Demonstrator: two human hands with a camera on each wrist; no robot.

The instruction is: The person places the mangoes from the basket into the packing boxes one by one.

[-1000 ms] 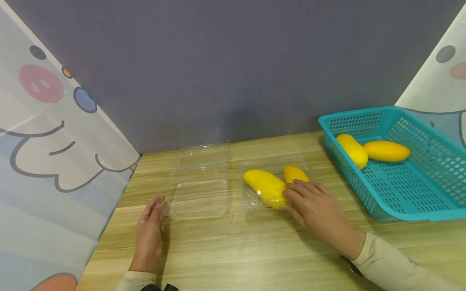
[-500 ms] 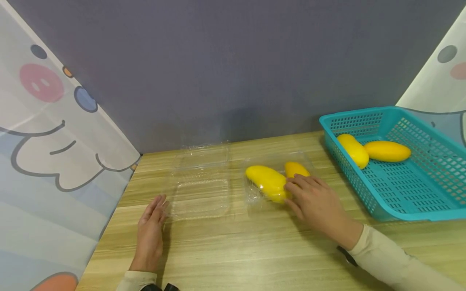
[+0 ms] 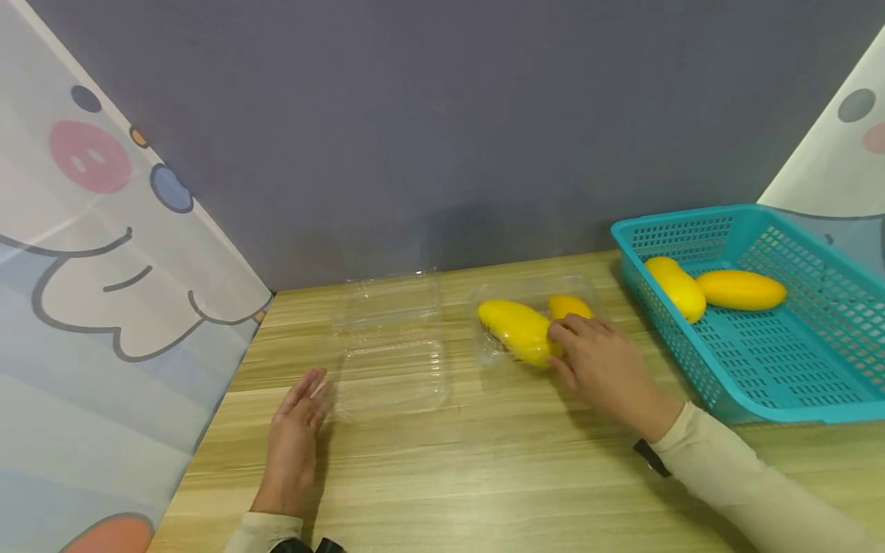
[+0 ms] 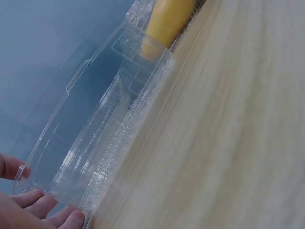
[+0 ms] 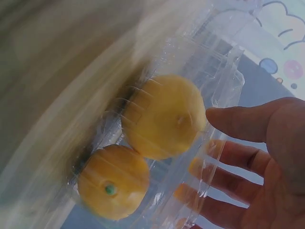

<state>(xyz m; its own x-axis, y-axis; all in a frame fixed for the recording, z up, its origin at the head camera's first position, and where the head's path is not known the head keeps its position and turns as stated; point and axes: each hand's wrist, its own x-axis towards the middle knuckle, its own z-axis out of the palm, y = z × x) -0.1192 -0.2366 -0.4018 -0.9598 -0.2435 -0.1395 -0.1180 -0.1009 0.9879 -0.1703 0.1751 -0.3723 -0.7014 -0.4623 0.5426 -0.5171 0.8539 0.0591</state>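
The left container (image 3: 390, 380) sits beside the right container (image 3: 535, 287) (two mangoes (image 3: 517, 329) inside). A basket (image 3: 754, 346) stands right of both.

A long, pale cream-beige fabric sleeve (image 3: 740, 476) with soft creases covers the right forearm down to the wrist; a matching cream-beige fabric cuff (image 3: 264, 530) shows on the left. A narrow black band-like piece (image 3: 652, 458) sits under the right wrist, and a rounded black piece (image 3: 292, 546) beside the left cuff.
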